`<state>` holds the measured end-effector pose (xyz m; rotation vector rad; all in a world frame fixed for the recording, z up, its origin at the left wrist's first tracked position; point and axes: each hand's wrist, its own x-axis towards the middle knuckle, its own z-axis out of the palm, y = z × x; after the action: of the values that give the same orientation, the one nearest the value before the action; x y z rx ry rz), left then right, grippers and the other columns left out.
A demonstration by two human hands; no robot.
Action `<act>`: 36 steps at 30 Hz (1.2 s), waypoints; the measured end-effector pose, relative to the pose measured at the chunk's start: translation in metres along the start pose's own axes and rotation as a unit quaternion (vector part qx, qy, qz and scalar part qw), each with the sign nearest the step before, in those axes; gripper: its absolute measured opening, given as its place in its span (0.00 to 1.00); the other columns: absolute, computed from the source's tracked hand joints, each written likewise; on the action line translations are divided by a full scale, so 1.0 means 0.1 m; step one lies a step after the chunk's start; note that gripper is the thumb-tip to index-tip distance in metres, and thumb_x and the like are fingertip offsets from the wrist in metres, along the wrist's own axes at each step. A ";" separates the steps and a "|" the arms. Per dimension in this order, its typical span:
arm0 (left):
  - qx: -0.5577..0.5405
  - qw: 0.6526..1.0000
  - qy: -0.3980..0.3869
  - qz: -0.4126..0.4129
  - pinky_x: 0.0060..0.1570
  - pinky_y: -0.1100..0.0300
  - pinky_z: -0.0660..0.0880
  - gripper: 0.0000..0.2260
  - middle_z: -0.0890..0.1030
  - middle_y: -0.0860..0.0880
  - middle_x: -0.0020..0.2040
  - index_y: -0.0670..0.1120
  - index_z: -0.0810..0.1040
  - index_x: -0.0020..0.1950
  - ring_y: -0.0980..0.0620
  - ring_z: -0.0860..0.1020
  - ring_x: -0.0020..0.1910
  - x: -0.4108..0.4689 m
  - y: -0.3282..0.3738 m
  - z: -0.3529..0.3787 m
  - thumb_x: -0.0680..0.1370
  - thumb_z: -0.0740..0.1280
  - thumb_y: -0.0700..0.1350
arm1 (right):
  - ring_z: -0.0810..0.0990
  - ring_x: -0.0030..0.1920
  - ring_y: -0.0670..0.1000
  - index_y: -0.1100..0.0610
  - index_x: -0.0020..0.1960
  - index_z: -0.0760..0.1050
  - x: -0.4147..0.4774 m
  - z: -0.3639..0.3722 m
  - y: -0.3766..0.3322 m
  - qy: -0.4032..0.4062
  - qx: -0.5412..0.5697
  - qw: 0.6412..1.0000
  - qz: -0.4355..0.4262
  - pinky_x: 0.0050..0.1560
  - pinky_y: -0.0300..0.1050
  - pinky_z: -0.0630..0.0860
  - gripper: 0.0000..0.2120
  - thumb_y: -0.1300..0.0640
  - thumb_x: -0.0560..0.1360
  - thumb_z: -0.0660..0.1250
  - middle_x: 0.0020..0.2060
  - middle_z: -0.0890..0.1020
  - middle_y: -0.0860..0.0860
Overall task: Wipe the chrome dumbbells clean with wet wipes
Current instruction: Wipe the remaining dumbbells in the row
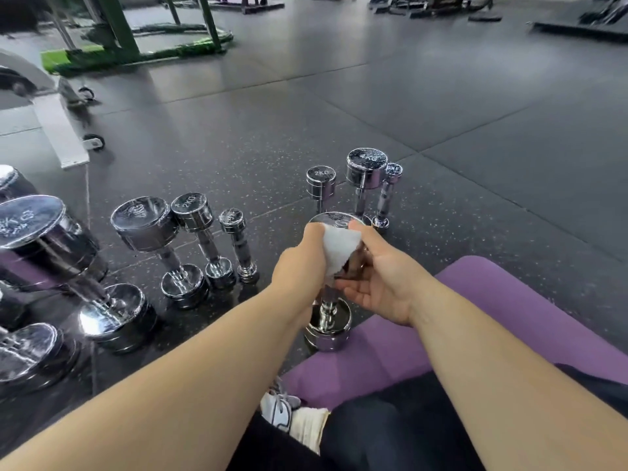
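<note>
A chrome dumbbell (pixel 328 326) stands upright on the dark floor at the edge of a purple mat, right in front of me. My left hand (pixel 300 266) grips a white wet wipe (pixel 338 248) and holds it against the dumbbell's upper head. My right hand (pixel 377 273) curls around that head from the right side, thumb on top. The upper head is mostly hidden by both hands and the wipe. Other chrome dumbbells stand upright: three at left centre (pixel 195 239) and three behind my hands (pixel 365 175).
Larger chrome dumbbells (pixel 51 253) stand at the far left. The purple mat (pixel 492 300) lies under my legs at right. A white wheeled bench frame (pixel 64 130) and green equipment (pixel 136 45) stand at the back left. Dark rubber floor stretches beyond.
</note>
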<state>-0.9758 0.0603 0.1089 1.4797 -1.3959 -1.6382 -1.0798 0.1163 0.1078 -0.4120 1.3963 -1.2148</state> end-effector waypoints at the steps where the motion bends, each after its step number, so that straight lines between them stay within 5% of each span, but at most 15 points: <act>1: 0.030 0.999 0.013 0.017 0.36 0.56 0.71 0.19 0.78 0.45 0.40 0.43 0.78 0.48 0.45 0.74 0.35 0.05 0.02 -0.02 0.77 0.58 0.58 | 0.82 0.32 0.50 0.55 0.47 0.77 0.03 0.02 0.00 -0.007 0.002 1.000 -0.004 0.31 0.38 0.75 0.21 0.36 0.74 0.65 0.30 0.81 0.50; 3: 0.087 0.995 0.021 0.046 0.43 0.52 0.71 0.21 0.79 0.40 0.45 0.41 0.78 0.49 0.41 0.76 0.41 0.09 0.04 -0.08 0.75 0.57 0.57 | 0.81 0.31 0.50 0.55 0.48 0.77 0.05 0.09 0.04 -0.006 0.002 1.000 -0.022 0.30 0.38 0.75 0.20 0.38 0.75 0.65 0.30 0.81 0.50; 6: 0.063 0.997 -0.002 0.039 0.40 0.55 0.68 0.24 0.78 0.46 0.39 0.44 0.80 0.49 0.46 0.73 0.36 0.15 0.04 -0.16 0.67 0.58 0.61 | 0.80 0.28 0.49 0.56 0.48 0.78 0.13 0.17 0.10 0.007 0.012 0.998 -0.058 0.30 0.38 0.75 0.19 0.39 0.74 0.65 0.35 0.80 0.53; 11: -0.018 0.997 -0.042 0.067 0.40 0.57 0.71 0.15 0.80 0.46 0.42 0.45 0.79 0.48 0.51 0.75 0.37 0.28 0.00 -0.15 0.80 0.59 0.54 | 0.80 0.30 0.50 0.56 0.47 0.78 0.29 0.19 0.11 0.033 0.024 0.995 -0.094 0.35 0.42 0.77 0.19 0.40 0.75 0.65 0.35 0.80 0.52; 15: 0.052 0.993 -0.067 0.087 0.40 0.55 0.69 0.18 0.77 0.48 0.40 0.45 0.77 0.46 0.49 0.72 0.37 0.43 0.07 -0.06 0.75 0.57 0.58 | 0.83 0.34 0.52 0.56 0.48 0.78 0.37 0.09 0.04 0.036 0.031 0.994 -0.094 0.35 0.41 0.80 0.20 0.38 0.76 0.63 0.41 0.80 0.55; 19: 0.140 0.980 0.017 0.137 0.42 0.60 0.69 0.14 0.79 0.51 0.49 0.48 0.77 0.55 0.51 0.75 0.44 0.50 0.19 -0.05 0.76 0.64 0.55 | 0.83 0.36 0.54 0.55 0.45 0.78 0.43 0.02 0.01 0.021 -0.008 0.996 -0.088 0.32 0.40 0.77 0.24 0.35 0.77 0.57 0.36 0.81 0.53; 23: 0.273 0.877 0.089 0.385 0.60 0.64 0.66 0.13 0.77 0.53 0.64 0.50 0.80 0.62 0.54 0.75 0.61 0.35 0.24 -0.07 0.79 0.63 0.41 | 0.81 0.31 0.53 0.57 0.41 0.76 0.43 0.00 0.09 0.024 0.073 0.995 -0.063 0.28 0.39 0.74 0.27 0.35 0.78 0.53 0.31 0.80 0.52; 25: 0.388 0.744 0.036 0.543 0.62 0.58 0.66 0.14 0.80 0.47 0.62 0.44 0.82 0.57 0.48 0.77 0.61 0.28 0.14 0.07 0.79 0.58 0.40 | 0.84 0.37 0.52 0.57 0.49 0.78 0.44 -0.02 0.13 0.014 0.127 0.990 -0.063 0.38 0.45 0.81 0.27 0.37 0.79 0.52 0.37 0.84 0.51; 27: 0.523 0.661 -0.030 0.537 0.63 0.52 0.65 0.16 0.76 0.45 0.65 0.44 0.79 0.58 0.46 0.73 0.65 0.35 0.16 0.18 0.81 0.53 0.45 | 0.85 0.45 0.53 0.53 0.53 0.81 0.44 -0.03 0.14 0.013 0.149 0.986 -0.074 0.47 0.49 0.81 0.25 0.39 0.80 0.51 0.45 0.86 0.52; 31: 0.633 0.701 0.014 0.328 0.71 0.35 0.52 0.19 0.62 0.42 0.74 0.44 0.69 0.67 0.44 0.54 0.77 0.49 0.35 0.05 0.82 0.48 0.49 | 0.82 0.35 0.54 0.56 0.41 0.76 0.44 -0.04 0.19 0.035 0.164 0.985 -0.038 0.38 0.45 0.77 0.28 0.36 0.81 0.50 0.32 0.82 0.53; 34: 0.657 0.637 -0.011 0.403 0.76 0.43 0.42 0.27 0.50 0.44 0.80 0.43 0.54 0.79 0.48 0.45 0.79 0.23 0.23 0.09 0.83 0.45 0.56 | 0.83 0.50 0.55 0.55 0.46 0.83 0.45 -0.06 0.21 0.014 0.186 0.982 -0.031 0.53 0.51 0.79 0.32 0.36 0.81 0.47 0.47 0.85 0.54; 36: 0.650 0.629 -0.074 0.419 0.77 0.48 0.43 0.30 0.47 0.47 0.81 0.45 0.46 0.81 0.50 0.45 0.79 0.17 0.26 0.17 0.83 0.45 0.59 | 0.81 0.57 0.57 0.54 0.54 0.82 0.46 -0.06 0.22 0.013 0.186 0.982 -0.039 0.59 0.53 0.75 0.31 0.36 0.82 0.45 0.57 0.83 0.57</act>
<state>-1.0029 0.0429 0.1237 0.7843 -2.9898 0.0744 -1.0880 0.0894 0.0650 -0.1899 1.1504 -1.5143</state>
